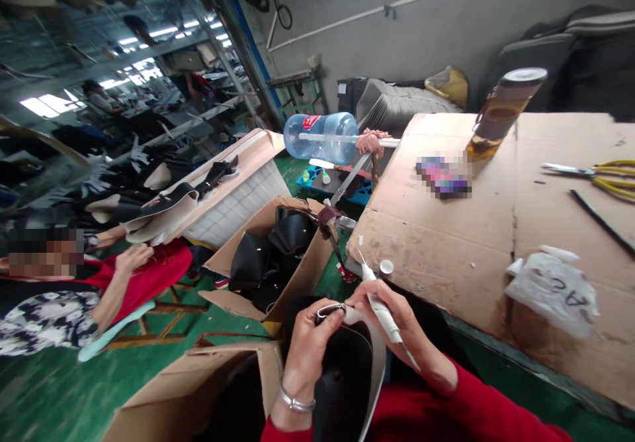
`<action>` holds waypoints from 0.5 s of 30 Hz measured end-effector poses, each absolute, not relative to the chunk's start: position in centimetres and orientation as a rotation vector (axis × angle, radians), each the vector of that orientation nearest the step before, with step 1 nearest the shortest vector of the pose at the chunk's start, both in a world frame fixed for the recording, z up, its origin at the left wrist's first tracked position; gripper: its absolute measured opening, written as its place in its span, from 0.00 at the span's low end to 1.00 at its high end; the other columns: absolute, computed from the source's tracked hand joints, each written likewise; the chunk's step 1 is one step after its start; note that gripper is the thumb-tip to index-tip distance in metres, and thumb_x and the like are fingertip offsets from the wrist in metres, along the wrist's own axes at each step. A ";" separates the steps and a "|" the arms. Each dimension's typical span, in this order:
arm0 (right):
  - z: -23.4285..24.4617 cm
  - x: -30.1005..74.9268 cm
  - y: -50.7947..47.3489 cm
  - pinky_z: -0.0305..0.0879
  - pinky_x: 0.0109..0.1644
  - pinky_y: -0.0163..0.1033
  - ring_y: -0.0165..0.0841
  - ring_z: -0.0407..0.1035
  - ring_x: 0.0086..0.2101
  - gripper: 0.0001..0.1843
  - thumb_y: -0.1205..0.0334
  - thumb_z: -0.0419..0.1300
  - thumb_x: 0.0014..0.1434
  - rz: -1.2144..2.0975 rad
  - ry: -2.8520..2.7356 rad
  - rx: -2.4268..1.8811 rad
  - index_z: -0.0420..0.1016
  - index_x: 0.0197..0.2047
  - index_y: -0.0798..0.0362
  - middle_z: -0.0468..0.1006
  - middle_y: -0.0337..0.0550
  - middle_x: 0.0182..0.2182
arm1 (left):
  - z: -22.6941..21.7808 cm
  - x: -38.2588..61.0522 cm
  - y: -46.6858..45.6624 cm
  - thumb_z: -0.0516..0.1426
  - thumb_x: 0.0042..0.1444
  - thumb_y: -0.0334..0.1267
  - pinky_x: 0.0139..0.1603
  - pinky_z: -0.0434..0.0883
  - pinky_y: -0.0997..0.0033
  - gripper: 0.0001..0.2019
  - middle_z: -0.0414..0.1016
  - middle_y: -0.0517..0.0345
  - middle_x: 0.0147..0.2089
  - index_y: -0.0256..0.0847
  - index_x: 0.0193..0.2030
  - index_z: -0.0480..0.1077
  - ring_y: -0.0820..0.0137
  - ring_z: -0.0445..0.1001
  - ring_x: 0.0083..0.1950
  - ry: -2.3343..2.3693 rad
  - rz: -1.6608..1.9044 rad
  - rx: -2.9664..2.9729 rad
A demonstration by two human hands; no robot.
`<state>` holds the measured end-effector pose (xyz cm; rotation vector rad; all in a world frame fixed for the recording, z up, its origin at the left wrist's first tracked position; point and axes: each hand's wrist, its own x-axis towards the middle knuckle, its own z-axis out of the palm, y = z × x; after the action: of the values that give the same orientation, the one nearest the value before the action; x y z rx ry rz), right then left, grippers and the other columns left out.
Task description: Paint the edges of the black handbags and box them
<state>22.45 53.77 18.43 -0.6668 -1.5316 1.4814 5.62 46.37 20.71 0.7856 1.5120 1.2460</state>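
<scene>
My left hand (306,341) pinches the top edge of a black leather bag piece (342,389) with a pale lining. In my right hand (411,326) is a white squeeze tube (381,311), its thin nozzle tilted up toward the table corner. The thumb and fingertips of that hand also meet the edge of the piece, close to my left thumb. What lies between the fingertips is too small to make out. The piece hangs down over my lap, its pale edge curving below my right hand. A small white cap (386,267) lies on the table corner nearby.
On the cardboard-covered table (461,243) are scissors (595,172), a drink bottle (506,114), a blurred phone-like object (443,177) and a plastic bag (555,293). An open carton (302,276) holds black bags. Another carton (198,382) stands lower left. A co-worker (124,263) sits left.
</scene>
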 end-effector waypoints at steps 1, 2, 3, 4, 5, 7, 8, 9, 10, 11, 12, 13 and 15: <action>18.4 23.4 54.2 0.73 0.41 0.38 0.36 0.76 0.35 0.11 0.51 0.62 0.71 1.458 -1.524 -0.682 0.76 0.48 0.49 0.81 0.43 0.36 | 20.3 5.9 46.9 0.70 0.53 0.44 0.38 0.67 0.72 0.11 0.76 0.59 0.29 0.38 0.30 0.78 0.68 0.71 0.34 1.488 1.256 0.716; 18.2 24.5 54.7 0.74 0.41 0.39 0.37 0.77 0.35 0.14 0.49 0.61 0.71 1.432 -1.521 -0.692 0.76 0.53 0.48 0.82 0.43 0.36 | 19.9 6.2 47.4 0.71 0.50 0.43 0.35 0.66 0.73 0.12 0.74 0.60 0.27 0.38 0.28 0.76 0.70 0.70 0.30 1.465 1.256 0.645; 18.1 25.7 55.3 0.74 0.41 0.39 0.38 0.78 0.36 0.18 0.47 0.61 0.71 1.401 -1.520 -0.704 0.75 0.57 0.48 0.83 0.44 0.37 | 19.5 6.6 48.1 0.72 0.47 0.42 0.32 0.64 0.73 0.14 0.72 0.62 0.25 0.38 0.26 0.75 0.72 0.68 0.28 1.441 1.248 0.576; 17.8 26.8 55.9 0.75 0.42 0.41 0.39 0.79 0.37 0.22 0.45 0.61 0.71 1.360 -1.521 -0.723 0.75 0.61 0.48 0.83 0.46 0.38 | 19.1 7.0 48.7 0.73 0.45 0.41 0.30 0.63 0.74 0.14 0.71 0.63 0.23 0.38 0.25 0.73 0.73 0.67 0.26 1.417 1.234 0.516; 17.5 28.0 56.5 0.75 0.44 0.42 0.41 0.79 0.39 0.24 0.44 0.61 0.70 1.302 -1.524 -0.756 0.75 0.62 0.48 0.84 0.48 0.40 | 18.7 7.6 49.4 0.74 0.42 0.40 0.30 0.63 0.74 0.15 0.71 0.63 0.23 0.37 0.25 0.73 0.74 0.67 0.25 1.393 1.214 0.468; 17.0 30.0 57.7 0.75 0.46 0.44 0.44 0.79 0.42 0.22 0.43 0.62 0.69 1.145 -1.534 -0.861 0.80 0.58 0.48 0.84 0.49 0.45 | 17.9 8.7 50.7 0.75 0.39 0.40 0.31 0.65 0.74 0.15 0.73 0.61 0.24 0.37 0.25 0.74 0.73 0.69 0.26 1.354 1.169 0.410; 16.8 30.8 58.1 0.75 0.47 0.45 0.44 0.78 0.44 0.20 0.44 0.63 0.68 1.080 -1.545 -0.918 0.82 0.54 0.48 0.84 0.49 0.46 | 17.5 9.3 51.3 0.75 0.38 0.40 0.32 0.67 0.73 0.15 0.74 0.61 0.24 0.36 0.26 0.75 0.73 0.70 0.26 1.347 1.150 0.396; 16.7 31.4 58.5 0.74 0.47 0.45 0.45 0.78 0.44 0.18 0.45 0.63 0.68 1.042 -1.554 -0.970 0.84 0.50 0.48 0.84 0.48 0.46 | 17.2 9.8 51.8 0.75 0.38 0.40 0.32 0.68 0.73 0.15 0.75 0.60 0.25 0.36 0.26 0.76 0.72 0.71 0.27 1.348 1.137 0.390; 16.6 31.7 58.8 0.74 0.46 0.44 0.44 0.78 0.42 0.16 0.46 0.63 0.68 1.030 -1.553 -1.016 0.84 0.47 0.48 0.85 0.48 0.44 | 16.9 10.1 52.2 0.75 0.37 0.40 0.33 0.68 0.73 0.15 0.75 0.59 0.25 0.36 0.27 0.77 0.72 0.71 0.28 1.353 1.128 0.393; 16.5 32.0 59.0 0.74 0.42 0.42 0.42 0.78 0.39 0.16 0.46 0.64 0.67 1.034 -1.536 -1.058 0.84 0.45 0.49 0.85 0.47 0.42 | 16.7 10.4 52.5 0.75 0.38 0.40 0.33 0.69 0.72 0.14 0.76 0.59 0.25 0.36 0.27 0.77 0.71 0.72 0.28 1.360 1.121 0.408; 16.5 32.0 59.1 0.73 0.38 0.40 0.40 0.77 0.35 0.15 0.47 0.64 0.67 1.043 -1.513 -1.095 0.83 0.44 0.50 0.84 0.45 0.38 | 16.7 10.6 52.8 0.74 0.39 0.40 0.34 0.69 0.72 0.14 0.76 0.58 0.26 0.36 0.28 0.78 0.71 0.72 0.29 1.365 1.109 0.437; 16.5 32.0 59.2 0.71 0.34 0.39 0.38 0.76 0.31 0.15 0.47 0.64 0.66 1.048 -1.493 -1.125 0.81 0.42 0.50 0.83 0.44 0.35 | 16.7 10.6 53.0 0.74 0.40 0.39 0.35 0.70 0.71 0.12 0.77 0.58 0.27 0.36 0.28 0.79 0.70 0.72 0.29 1.369 1.094 0.477; 16.3 31.6 59.4 0.67 0.28 0.37 0.35 0.72 0.27 0.16 0.46 0.66 0.64 1.036 -1.482 -1.149 0.79 0.39 0.50 0.81 0.41 0.30 | 17.1 10.5 53.4 0.72 0.43 0.39 0.38 0.70 0.70 0.10 0.78 0.56 0.28 0.36 0.30 0.80 0.69 0.73 0.31 1.379 1.060 0.572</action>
<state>31.64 59.41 16.29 -1.1495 -1.4816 1.0360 10.54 53.43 17.07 0.5723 1.3794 1.0598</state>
